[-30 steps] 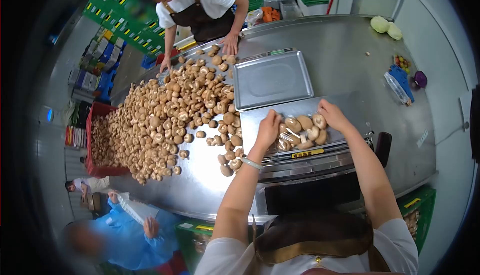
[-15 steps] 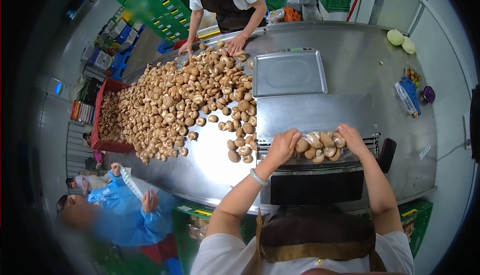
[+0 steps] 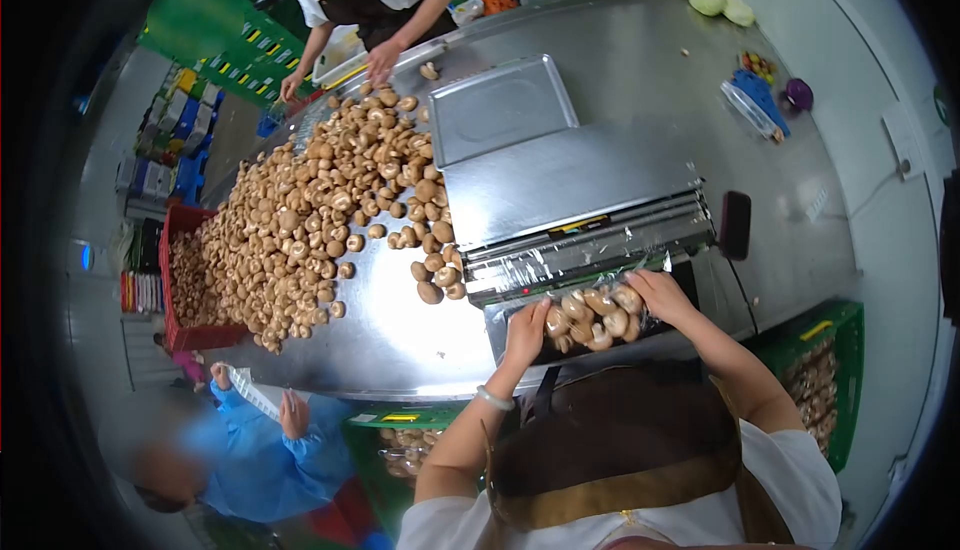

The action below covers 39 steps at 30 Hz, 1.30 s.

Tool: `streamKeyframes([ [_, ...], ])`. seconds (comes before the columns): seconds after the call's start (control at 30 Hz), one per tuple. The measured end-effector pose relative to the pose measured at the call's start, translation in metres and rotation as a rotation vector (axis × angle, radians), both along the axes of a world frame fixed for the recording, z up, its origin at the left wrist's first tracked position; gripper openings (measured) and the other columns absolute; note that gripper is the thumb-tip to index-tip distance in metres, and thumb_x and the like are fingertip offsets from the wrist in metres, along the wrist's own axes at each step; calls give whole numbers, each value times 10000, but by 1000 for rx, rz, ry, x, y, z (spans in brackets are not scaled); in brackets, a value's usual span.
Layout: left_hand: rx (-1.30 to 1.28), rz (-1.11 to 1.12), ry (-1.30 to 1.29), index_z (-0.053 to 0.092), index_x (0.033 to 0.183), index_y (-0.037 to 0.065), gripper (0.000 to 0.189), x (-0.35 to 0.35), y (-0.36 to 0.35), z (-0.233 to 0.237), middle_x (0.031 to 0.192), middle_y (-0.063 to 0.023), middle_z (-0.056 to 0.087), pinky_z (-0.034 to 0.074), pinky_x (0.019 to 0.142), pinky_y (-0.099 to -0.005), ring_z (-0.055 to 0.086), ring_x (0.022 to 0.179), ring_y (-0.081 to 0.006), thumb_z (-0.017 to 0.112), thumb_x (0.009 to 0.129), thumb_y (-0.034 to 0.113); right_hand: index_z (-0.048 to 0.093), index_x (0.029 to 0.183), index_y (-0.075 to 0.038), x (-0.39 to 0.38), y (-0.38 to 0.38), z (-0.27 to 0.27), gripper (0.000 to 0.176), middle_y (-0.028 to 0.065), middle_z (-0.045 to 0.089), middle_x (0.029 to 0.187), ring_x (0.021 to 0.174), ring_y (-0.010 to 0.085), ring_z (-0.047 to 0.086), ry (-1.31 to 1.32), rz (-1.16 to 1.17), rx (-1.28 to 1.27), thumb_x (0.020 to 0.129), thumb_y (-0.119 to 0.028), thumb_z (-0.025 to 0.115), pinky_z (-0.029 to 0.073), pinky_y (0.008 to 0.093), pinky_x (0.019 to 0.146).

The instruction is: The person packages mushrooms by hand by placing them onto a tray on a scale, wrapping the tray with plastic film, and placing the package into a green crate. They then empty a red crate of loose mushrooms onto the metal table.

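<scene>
Between my two hands is a pack of shiitake mushrooms (image 3: pixel 594 318) in clear plastic film, stems and caps showing through. My left hand (image 3: pixel 526 333) grips its left end, fingers closed on the film. At the opposite end my right hand (image 3: pixel 662 297) holds the film too. The pack is over a black panel at the front of a metal film-wrapping machine (image 3: pixel 560 185). Shreds of clear film cling along the machine's front bar. A shallow metal tray (image 3: pixel 505 110) rests behind its flat plate.
Loose mushrooms (image 3: pixel 310 195) spread leftward from a red crate (image 3: pixel 207 335). Green crates (image 3: pixel 850 370) with packed mushrooms stand below the table edge on both sides. A dark upright device (image 3: pixel 736 225) is right of the machine. Across the table a person's hand (image 3: pixel 384 58) touches mushrooms.
Both hands have brought the mushroom pack off the machine's bar toward my body, uncovering the bar. The view has turned and shifted. The person across has moved a hand away from the pile.
</scene>
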<state>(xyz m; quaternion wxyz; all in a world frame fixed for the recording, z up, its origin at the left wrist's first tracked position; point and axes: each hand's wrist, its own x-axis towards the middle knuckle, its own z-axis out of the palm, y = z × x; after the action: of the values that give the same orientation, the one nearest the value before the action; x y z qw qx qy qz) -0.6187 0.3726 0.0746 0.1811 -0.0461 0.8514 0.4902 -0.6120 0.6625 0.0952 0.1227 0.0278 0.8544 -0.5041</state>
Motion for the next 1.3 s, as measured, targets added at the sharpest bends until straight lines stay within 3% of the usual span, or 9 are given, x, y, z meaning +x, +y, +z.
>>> streamKeyframes([
  [0.17, -270, 124, 328, 645, 900, 0, 334, 15, 12, -9, 767, -247, 664, 477, 616, -494, 631, 699, -453, 601, 979, 322, 617, 967, 2, 28, 7, -25, 307, 149, 631, 683, 682, 236, 655, -262, -205, -84, 994, -297, 548, 474, 377, 625],
  [0.33, 8, 299, 371, 498, 970, 31, 164, 48, 0, -38, 740, -43, 502, 436, 638, -307, 497, 677, -153, 655, 934, 62, 531, 1083, -34, 50, -1, -68, 163, 29, 586, 770, 668, 58, 500, -36, -325, -202, 950, -87, 609, 403, 250, 573],
  [0.57, -5, 146, 370, 520, 916, 78, 147, 46, -22, -9, 655, -6, 454, 410, 547, -272, 493, 600, -94, 654, 922, 18, 488, 1002, -45, 133, 32, 31, 96, 50, 557, 666, 583, 76, 456, 83, -623, -63, 956, -25, 570, 370, 282, 537],
  [0.77, -616, -484, 762, 623, 1156, 112, 346, 29, 29, -53, 813, -46, 627, 510, 603, -358, 625, 674, -238, 670, 813, 99, 502, 1051, -74, 183, 17, -124, 107, 142, 625, 738, 614, 272, 599, 154, -888, 346, 968, -61, 568, 480, 384, 612],
  [0.83, -385, -604, 817, 596, 1260, 133, 483, 12, 60, -46, 810, -37, 603, 513, 608, -354, 633, 705, -215, 643, 780, 103, 537, 1079, -89, 176, -7, -139, 125, 132, 690, 855, 837, 322, 699, 35, -858, 405, 960, -94, 574, 518, 416, 681],
  [0.9, -241, -710, 783, 562, 1283, 122, 476, 3, 86, -38, 792, -57, 567, 513, 618, -338, 621, 708, -225, 645, 815, 86, 536, 1126, -51, 182, -23, -177, 209, 64, 666, 919, 926, 213, 662, 282, -904, -240, 948, -157, 566, 524, 344, 736],
  [1.03, 815, -373, -249, 480, 1295, 82, 469, 35, 107, -43, 872, 4, 595, 499, 686, -265, 603, 790, -92, 692, 881, 20, 578, 1130, -39, 187, -43, -81, 255, 31, 659, 951, 931, 144, 641, 40, -593, -573, 971, -233, 534, 523, 287, 740],
  [1.17, 1114, -488, -460, 452, 1249, 47, 427, 74, 101, 36, 1014, -15, 576, 498, 806, -241, 567, 895, -77, 701, 904, 83, 627, 1109, -57, 171, -43, 66, 269, 35, 674, 948, 873, 131, 650, -452, -245, -576, 1006, -269, 497, 522, 273, 706],
  [1.3, 1354, -810, -472, 293, 1496, 49, 565, 91, 94, 126, 1405, -143, 478, 343, 1134, -352, 473, 1312, -195, 560, 1011, 160, 665, 1037, -31, 159, -31, 58, 280, 51, 684, 913, 855, 147, 659, -642, 102, -328, 987, -267, 522, 525, 286, 729],
])
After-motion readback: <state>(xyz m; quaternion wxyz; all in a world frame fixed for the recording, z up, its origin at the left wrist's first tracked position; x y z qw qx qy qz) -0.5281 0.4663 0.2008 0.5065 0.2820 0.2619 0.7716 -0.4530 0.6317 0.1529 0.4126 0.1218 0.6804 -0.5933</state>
